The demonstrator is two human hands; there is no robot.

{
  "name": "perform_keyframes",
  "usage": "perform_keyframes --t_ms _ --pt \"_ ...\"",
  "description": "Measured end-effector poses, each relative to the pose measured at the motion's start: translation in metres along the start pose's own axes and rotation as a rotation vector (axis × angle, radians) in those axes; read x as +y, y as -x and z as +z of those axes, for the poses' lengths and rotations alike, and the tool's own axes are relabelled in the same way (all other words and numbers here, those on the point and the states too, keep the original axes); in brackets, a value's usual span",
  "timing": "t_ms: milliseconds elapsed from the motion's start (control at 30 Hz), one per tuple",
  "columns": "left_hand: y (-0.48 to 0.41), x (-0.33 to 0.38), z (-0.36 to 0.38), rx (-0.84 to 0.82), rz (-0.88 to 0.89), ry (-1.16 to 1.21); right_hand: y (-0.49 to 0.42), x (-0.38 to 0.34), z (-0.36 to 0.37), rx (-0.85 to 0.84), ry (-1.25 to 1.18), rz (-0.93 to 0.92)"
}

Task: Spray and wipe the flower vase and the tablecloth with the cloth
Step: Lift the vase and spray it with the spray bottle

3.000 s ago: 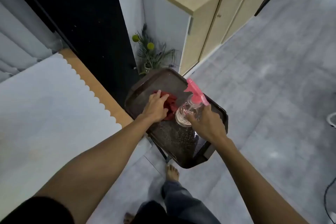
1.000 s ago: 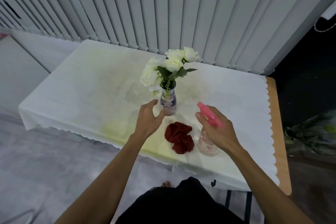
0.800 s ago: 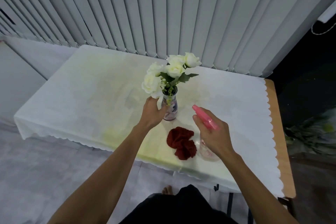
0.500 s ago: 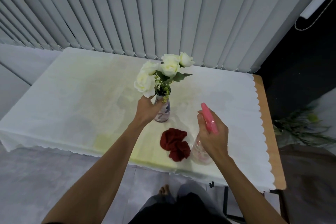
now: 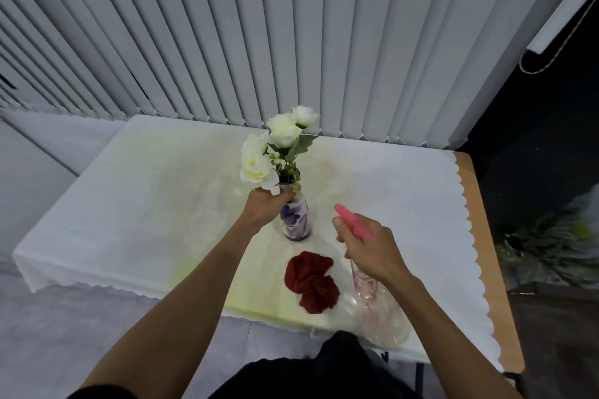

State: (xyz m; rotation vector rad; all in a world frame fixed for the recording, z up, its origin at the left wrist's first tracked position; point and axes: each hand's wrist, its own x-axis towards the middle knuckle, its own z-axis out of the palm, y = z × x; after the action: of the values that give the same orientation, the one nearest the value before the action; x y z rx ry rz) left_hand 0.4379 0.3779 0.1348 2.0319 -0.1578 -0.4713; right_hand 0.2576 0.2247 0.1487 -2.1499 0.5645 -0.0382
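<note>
A small vase (image 5: 297, 220) with a purple flower pattern holds white roses (image 5: 275, 146) near the middle of the white tablecloth (image 5: 146, 204). My left hand (image 5: 267, 209) grips the vase's neck from the left. A crumpled dark red cloth (image 5: 312, 282) lies loose on the tablecloth in front of the vase. My right hand (image 5: 368, 248) holds a clear spray bottle (image 5: 379, 308) with a pink trigger head, lifted to the right of the cloth, its nozzle pointing toward the vase.
Grey vertical blinds (image 5: 259, 26) hang right behind the table. The bare wooden table edge (image 5: 489, 269) shows on the right past the scalloped cloth hem. A green plant (image 5: 557, 246) stands on the floor at the far right.
Three seconds ago both hands took the cloth and bottle from a dark tray. Since then the cloth was laid on the table, my left hand closed on the vase, and the bottle rose.
</note>
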Motion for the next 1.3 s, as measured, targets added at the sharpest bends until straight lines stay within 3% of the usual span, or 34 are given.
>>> perform_keyframes --t_ms 167,467,633,800,1000,1133,1300 --pt "-0.002 0.022 0.006 0.146 -0.015 0.062 -0.001 -0.006 -0.01 -0.108 0.06 -0.03" --pt "-0.015 0.068 -0.003 0.305 -0.024 0.231 -0.012 -0.035 -0.017 0.015 0.147 -0.082" --pt "-0.018 0.074 -0.007 0.358 -0.013 0.28 -0.003 -0.036 -0.023 0.034 -0.012 -0.078" --pt "-0.019 0.081 -0.009 0.403 -0.024 0.369 0.005 -0.036 -0.021 0.029 0.011 -0.082" --pt "-0.025 0.089 -0.023 0.25 0.075 0.44 0.011 -0.021 -0.033 -0.056 -0.018 0.044" --pt "-0.028 0.098 -0.029 0.169 0.146 0.425 0.007 -0.034 -0.051 -0.01 -0.013 0.013" --pt "-0.019 0.115 -0.023 0.052 0.202 0.498 -0.004 -0.083 -0.085 0.061 -0.268 -0.064"
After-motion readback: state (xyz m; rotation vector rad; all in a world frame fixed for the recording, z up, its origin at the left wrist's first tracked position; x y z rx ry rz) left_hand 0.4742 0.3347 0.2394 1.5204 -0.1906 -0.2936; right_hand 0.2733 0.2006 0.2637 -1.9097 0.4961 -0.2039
